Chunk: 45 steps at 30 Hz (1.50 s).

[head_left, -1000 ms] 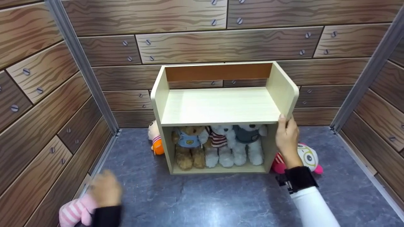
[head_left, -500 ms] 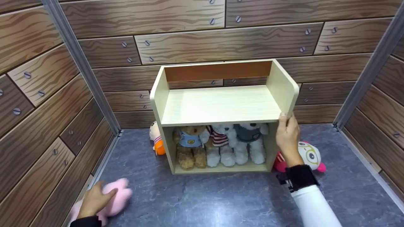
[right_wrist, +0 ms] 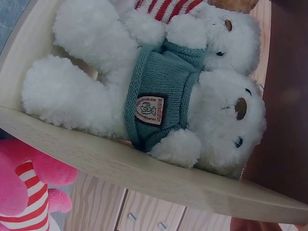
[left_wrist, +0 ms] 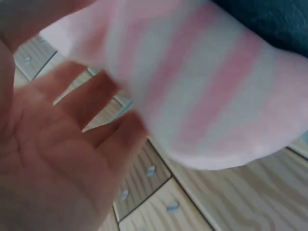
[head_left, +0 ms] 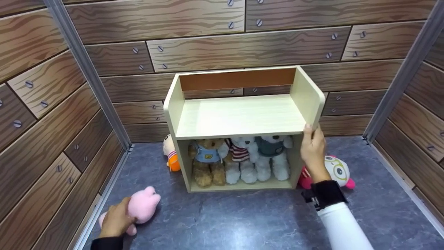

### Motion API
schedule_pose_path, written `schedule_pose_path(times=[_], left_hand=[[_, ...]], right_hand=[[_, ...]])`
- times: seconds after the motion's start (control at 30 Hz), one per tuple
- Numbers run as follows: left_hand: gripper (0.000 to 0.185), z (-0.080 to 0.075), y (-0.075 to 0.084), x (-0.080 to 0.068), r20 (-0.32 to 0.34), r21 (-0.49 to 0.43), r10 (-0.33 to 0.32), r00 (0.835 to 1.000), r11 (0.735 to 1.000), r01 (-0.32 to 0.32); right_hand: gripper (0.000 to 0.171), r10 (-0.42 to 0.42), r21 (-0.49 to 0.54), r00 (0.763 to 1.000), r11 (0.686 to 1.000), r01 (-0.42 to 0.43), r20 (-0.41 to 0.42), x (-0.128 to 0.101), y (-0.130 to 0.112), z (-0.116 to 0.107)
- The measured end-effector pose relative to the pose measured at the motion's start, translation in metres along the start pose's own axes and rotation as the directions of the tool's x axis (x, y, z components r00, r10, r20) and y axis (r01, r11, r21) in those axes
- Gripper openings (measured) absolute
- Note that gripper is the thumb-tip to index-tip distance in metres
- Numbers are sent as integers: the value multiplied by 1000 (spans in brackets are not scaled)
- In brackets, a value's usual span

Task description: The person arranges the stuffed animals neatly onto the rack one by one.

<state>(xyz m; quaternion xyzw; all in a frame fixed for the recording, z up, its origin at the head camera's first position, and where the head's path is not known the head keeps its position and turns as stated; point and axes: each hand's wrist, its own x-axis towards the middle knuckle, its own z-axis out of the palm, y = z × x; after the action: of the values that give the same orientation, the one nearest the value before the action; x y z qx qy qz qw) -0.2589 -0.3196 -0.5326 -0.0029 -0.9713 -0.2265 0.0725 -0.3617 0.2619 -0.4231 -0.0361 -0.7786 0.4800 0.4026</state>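
Walls papered with a brown wood-plank print [head_left: 194,52], dotted with printed screw heads and joined by grey metal corner posts [head_left: 88,73], close in on three sides of a grey marbled floor [head_left: 242,218]. Against the back wall stands a pale wooden shelf unit [head_left: 239,116] with a bare top shelf and a brown back strip; its lower compartment holds three teddy bears side by side: a brown one in a blue top [head_left: 206,163], a white one in a red-striped jumper [head_left: 239,159] and a white one in a teal knitted jumper [head_left: 274,158]. An orange-and-white plush [head_left: 170,152] lies on the floor just left of the unit, and a pink-and-white owl-eyed plush [head_left: 334,172] lies just right of it. The right hand [head_left: 312,152] grips the front edge of the unit's right side panel, fingers curled round it. Near the left wall, low on the floor, the left hand [head_left: 116,220] holds a pink plush toy [head_left: 140,206], fingers wrapped about its pink-and-white striped body.
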Motion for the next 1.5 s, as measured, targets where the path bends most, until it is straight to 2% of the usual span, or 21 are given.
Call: schedule_pose_path(times=[0.17,0.4,0.5,0.6,0.73,0.93,1.07,1.17,1.27,1.33,1.4,1.5], left_hand=[[60,14,6,3,-84,36,3,996,999,0],[53,25,18,0,-169,-4,6,986,1000,-7],[49,25,26,-2,-248,-67,24,969,997,-42],[45,22,39,-5,-345,-165,20,938,983,-82],[48,11,65,-12,-442,-272,-25,897,956,-107],[56,-11,118,-26,-546,-351,-82,834,926,-138],[56,-25,152,-32,-573,-386,-112,812,911,-147],[58,-33,173,-34,-566,-423,-115,816,891,-168],[68,-39,189,-36,-566,-446,-50,823,858,-255],[75,-42,197,-35,-574,-443,26,818,831,-337],[81,-46,206,-33,-588,-424,112,801,801,-423],[83,-51,220,-26,-622,-390,208,755,754,-529]], right_hand=[[42,7,5,1000,1000,-7,9,-2,-1,2],[42,6,21,999,1000,-7,38,-6,-1,5],[42,15,14,999,1000,-16,35,-6,-1,5],[42,23,5,999,1000,-23,29,-6,-1,5],[41,22,4,1000,1000,-23,22,-5,-2,5],[41,15,4,1000,1000,-15,10,-4,-3,4],[43,21,3,1000,1000,-21,13,-3,-3,1],[43,23,1,1000,1000,-23,13,-3,-4,0],[44,25,0,1000,1000,-25,17,-3,-3,-1],[44,24,1,999,1000,-24,21,-2,-2,0],[43,20,3,1000,1000,-20,20,-2,-2,0],[43,11,2,1000,1000,-11,10,-1,-2,0]])
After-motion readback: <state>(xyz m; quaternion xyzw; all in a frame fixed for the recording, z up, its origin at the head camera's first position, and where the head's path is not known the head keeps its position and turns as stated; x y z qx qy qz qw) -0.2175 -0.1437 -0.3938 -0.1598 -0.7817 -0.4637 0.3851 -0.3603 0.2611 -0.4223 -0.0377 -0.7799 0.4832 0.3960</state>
